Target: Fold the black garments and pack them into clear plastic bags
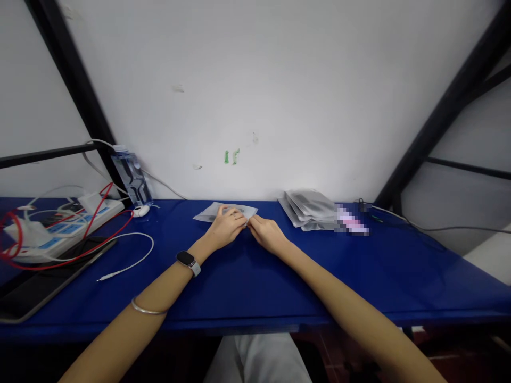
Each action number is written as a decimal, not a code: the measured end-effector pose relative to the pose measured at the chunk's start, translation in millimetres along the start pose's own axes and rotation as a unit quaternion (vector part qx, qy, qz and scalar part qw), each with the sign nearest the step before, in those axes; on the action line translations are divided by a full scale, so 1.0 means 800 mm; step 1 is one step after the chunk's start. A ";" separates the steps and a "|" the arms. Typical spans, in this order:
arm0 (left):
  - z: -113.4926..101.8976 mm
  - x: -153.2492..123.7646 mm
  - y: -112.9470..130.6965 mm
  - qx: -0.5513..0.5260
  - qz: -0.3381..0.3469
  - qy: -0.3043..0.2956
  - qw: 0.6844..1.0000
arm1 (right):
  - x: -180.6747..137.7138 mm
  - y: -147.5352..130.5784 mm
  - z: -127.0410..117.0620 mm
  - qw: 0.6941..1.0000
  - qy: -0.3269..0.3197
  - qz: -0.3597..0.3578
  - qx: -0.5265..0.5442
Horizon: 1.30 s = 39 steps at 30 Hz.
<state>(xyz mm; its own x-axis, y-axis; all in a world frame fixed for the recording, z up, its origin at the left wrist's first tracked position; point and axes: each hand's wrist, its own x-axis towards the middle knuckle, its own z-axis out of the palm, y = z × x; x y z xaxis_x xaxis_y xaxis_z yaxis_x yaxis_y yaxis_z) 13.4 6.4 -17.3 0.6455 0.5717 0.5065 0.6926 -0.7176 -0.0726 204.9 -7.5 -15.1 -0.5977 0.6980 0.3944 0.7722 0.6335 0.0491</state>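
A frosted, translucent plastic bag (207,213) lies flat on the blue table, with something dark faintly showing inside. My left hand (227,227), with a ring on one finger, lies over the bag, its fingers curled onto the right part. At the bag's right end my right hand (266,233) has its thumb and fingers pinched together on the edge. The two hands' fingertips nearly meet there and hide that edge. To the right of my hands sits a stack of similar frosted bags (307,207).
A power strip (59,234) with red and white cables, a tablet (51,282) and a water bottle (133,178) occupy the table's left side. A loose white cable (149,250) reaches toward my left arm. Behind the blue table (255,292) rises a white wall; black frame bars (423,127) slant at both sides.
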 end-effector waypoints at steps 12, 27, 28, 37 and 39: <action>-0.017 0.003 -0.020 0.082 -0.038 0.055 0.994 | 0.006 0.022 -0.020 0.992 0.024 0.083 -0.088; -0.022 -0.024 -0.064 0.085 -0.117 0.090 0.985 | -0.009 0.070 -0.009 0.988 0.092 0.102 -0.071; -0.022 -0.023 -0.061 0.087 -0.112 0.099 0.985 | -0.008 0.068 -0.007 0.990 0.102 0.061 -0.070; -0.024 -0.008 -0.024 0.121 -0.027 0.150 0.981 | -0.002 0.052 -0.003 0.983 0.181 0.012 -0.040; -0.021 -0.007 -0.021 0.120 -0.014 0.149 0.981 | -0.003 0.050 -0.006 0.983 0.184 0.014 -0.027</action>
<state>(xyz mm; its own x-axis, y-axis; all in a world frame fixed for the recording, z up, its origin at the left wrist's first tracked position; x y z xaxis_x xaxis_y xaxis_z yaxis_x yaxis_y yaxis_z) -6.9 8.4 -4.0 0.5271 0.4227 0.7372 0.7878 -0.5683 -0.2374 238.3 14.3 -10.1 -0.4652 0.5414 0.7003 0.8042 0.5892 0.0786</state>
